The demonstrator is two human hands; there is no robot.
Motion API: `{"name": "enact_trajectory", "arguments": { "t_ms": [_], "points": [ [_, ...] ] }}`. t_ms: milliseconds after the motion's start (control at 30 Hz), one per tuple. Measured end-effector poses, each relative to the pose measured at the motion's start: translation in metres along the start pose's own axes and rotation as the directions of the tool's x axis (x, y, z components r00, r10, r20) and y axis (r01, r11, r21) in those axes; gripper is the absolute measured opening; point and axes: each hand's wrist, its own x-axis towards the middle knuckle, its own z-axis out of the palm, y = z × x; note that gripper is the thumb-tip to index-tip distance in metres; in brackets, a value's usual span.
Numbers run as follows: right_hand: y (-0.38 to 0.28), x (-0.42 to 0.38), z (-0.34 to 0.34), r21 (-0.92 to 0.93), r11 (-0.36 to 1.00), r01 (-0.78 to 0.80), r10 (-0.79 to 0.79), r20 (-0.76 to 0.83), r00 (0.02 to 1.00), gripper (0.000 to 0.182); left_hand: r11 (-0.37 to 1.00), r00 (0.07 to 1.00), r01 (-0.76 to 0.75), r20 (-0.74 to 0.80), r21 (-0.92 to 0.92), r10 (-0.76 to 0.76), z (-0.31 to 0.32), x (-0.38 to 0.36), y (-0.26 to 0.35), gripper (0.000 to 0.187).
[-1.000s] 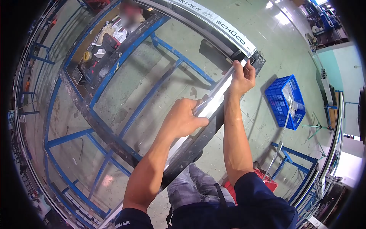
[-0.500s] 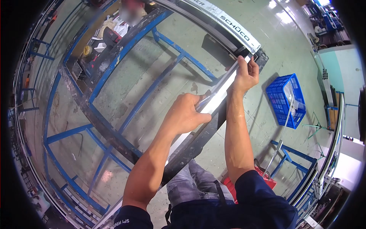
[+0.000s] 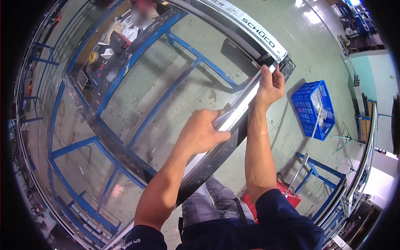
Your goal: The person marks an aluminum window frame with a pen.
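Note:
A long white-silver profile runs diagonally along the near edge of the blue and black work frame. My left hand is closed around its middle, thumb on the near side and fingers on the far side. Higher up, my right hand pinches the profile close to its far end. That end meets a second profile covered in white film printed "SCHÜCO", forming a corner. My right fingertips are near this corner, and the exact contact there is partly hidden.
A blue plastic basket stands on the floor at right, holding pale wrapping. Another person is at the top, beside a tray of tools and papers. A red object lies by my right elbow. Blue metal stands flank me.
My left hand has shifted slightly down and toward me along the profile. My right hand has barely moved and keeps its pinch near the corner.

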Motion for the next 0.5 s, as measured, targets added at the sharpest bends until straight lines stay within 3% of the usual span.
{"name": "enact_trajectory", "arguments": {
  "t_ms": [133, 300, 400, 500],
  "points": [
    [-0.004, -0.001, 0.006, -0.013, 1.000, 0.010, -0.011, -0.069, 0.998, 0.028, 0.999, 0.999, -0.031, -0.010, -0.034, 0.030, 0.002, 0.000, 0.000, 0.051],
    [-0.007, -0.002, 0.002, -0.049, 0.997, -0.065, 0.063, -0.039, 0.997, 0.034, 0.998, 1.000, 0.018, 0.020, -0.065, -0.017, -0.001, 0.001, 0.012, 0.061],
    [-0.008, 0.001, 0.004, -0.068, 0.995, -0.075, 0.072, -0.046, 0.996, 0.033, 0.993, 0.995, -0.100, -0.038, -0.065, 0.097, 0.003, 0.007, 0.001, 0.064],
    [-0.006, 0.000, 0.001, -0.091, 0.991, -0.095, 0.092, -0.033, 0.995, 0.032, 0.999, 1.000, -0.019, 0.021, -0.044, 0.020, -0.002, 0.008, 0.011, 0.065]
  ]
}}
